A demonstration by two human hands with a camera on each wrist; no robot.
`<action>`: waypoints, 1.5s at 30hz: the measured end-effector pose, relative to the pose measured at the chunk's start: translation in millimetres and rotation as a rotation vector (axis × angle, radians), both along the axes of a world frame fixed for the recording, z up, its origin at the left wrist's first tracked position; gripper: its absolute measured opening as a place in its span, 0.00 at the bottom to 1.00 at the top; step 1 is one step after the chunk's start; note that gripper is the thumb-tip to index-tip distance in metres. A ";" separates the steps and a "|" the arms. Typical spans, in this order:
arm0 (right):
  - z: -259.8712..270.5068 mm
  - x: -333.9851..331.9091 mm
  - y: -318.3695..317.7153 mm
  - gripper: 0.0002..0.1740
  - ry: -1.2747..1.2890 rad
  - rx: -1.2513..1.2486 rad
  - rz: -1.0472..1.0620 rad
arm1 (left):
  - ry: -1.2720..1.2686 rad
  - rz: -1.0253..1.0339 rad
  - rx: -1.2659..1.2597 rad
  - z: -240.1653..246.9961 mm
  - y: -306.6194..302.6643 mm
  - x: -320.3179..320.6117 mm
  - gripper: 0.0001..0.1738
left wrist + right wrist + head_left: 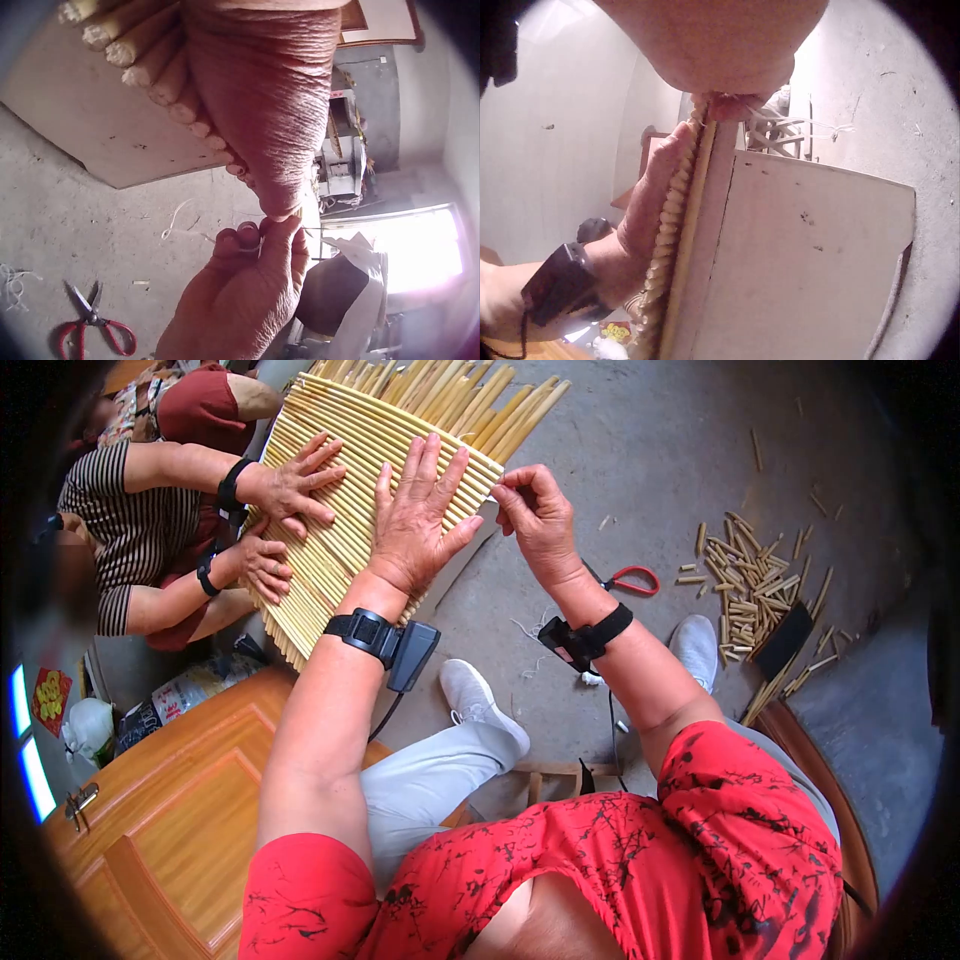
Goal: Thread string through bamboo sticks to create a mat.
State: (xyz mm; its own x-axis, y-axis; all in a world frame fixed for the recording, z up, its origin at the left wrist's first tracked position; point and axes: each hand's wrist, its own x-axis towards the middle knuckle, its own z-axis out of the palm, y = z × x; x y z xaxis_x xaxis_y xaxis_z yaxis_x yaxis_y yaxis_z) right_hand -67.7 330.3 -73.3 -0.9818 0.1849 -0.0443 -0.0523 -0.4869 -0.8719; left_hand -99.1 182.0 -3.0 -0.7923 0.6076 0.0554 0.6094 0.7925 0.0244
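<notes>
A mat of thin yellow sticks (345, 420), laid side by side, rests on a white-sided box or stand (810, 225). My left hand (415, 530) lies flat on the mat near its right corner, fingers straight and spread. Just beyond that corner, my right hand (545, 525) pinches a thin white string (176, 217) between thumb and curled fingers. A loose loop of the string trails off in the left wrist view. In the right wrist view, the right fingertips are right at the mat's edge, partly hidden by the palm.
Another person's two hands (290, 490) press on the mat's left part. Longer loose sticks (480, 405) stick out behind it. Red-handled scissors (91, 319) lie on the concrete floor, with cut stick pieces (745, 585) heaped further right. An orange wooden panel (190, 810) stands at lower left.
</notes>
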 end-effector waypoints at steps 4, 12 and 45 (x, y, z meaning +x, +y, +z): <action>-14.1 -1.8 19.4 0.03 -0.025 0.067 -0.034 | -0.008 -0.010 -0.011 -1.2 0.3 -0.8 0.40; -27.0 -2.4 40.8 0.05 0.061 0.487 0.350 | -0.028 -0.033 0.022 -1.8 -1.4 -3.2 0.42; -40.9 -24.7 27.5 0.05 0.150 0.432 0.399 | -0.010 -0.042 0.039 -6.2 -5.7 -5.1 0.35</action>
